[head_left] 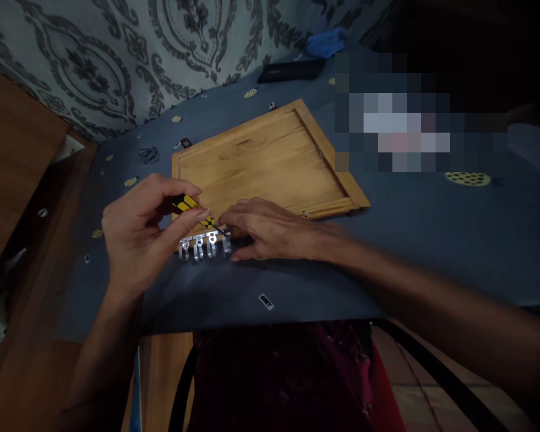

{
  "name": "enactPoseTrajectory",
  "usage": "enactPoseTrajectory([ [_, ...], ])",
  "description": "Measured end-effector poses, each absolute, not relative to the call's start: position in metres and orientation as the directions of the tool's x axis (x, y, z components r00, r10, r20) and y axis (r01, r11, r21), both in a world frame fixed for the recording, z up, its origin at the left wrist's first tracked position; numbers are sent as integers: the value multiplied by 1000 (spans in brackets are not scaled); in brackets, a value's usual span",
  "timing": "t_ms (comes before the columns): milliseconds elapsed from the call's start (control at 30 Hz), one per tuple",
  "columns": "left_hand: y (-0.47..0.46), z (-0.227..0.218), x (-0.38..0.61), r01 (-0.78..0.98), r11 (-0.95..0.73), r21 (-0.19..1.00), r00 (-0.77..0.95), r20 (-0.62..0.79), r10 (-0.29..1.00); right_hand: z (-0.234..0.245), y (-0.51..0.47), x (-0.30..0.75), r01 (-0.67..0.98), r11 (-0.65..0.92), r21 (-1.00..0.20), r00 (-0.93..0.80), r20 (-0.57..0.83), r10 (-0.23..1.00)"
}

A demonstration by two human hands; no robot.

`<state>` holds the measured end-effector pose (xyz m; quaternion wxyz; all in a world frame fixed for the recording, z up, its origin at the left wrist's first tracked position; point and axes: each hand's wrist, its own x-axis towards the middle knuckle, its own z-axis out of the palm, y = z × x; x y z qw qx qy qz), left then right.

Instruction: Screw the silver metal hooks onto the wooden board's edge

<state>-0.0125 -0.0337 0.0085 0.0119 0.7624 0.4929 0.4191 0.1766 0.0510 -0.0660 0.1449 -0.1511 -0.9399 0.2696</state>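
Observation:
A wooden framed panel [261, 159] lies flat on the covered table. Along its near edge sits a row of several shiny metal hooks [198, 246]. My left hand [146, 228] is closed around the handle of a yellow-and-black screwdriver [189, 204], whose shaft slants down to the right toward the rightmost hook. From the right, my right hand [274, 228] reaches in over the panel's near edge, with its fingers and thumb closed about that rightmost hook. The screwdriver's tip and any screw under it are too small to make out.
A dark case [292, 71] and a blue cloth [326, 42] lie at the back by the patterned wall covering [198, 36]. A small dark coiled item [148, 155] is left of the panel. A pixelated patch hides the far right. The table's front edge runs close to my lap.

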Motion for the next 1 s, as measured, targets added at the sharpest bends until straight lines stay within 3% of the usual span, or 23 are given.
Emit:
enactPoseTrajectory([
  [333, -40, 8, -8, 787, -404, 466, 42, 613, 789, -67, 50, 176, 217, 797, -564, -908, 182, 377],
  [1000, -43, 6, -7, 799, -412, 439, 61, 621, 781, -68, 50, 178, 207, 794, -571, -905, 195, 377],
])
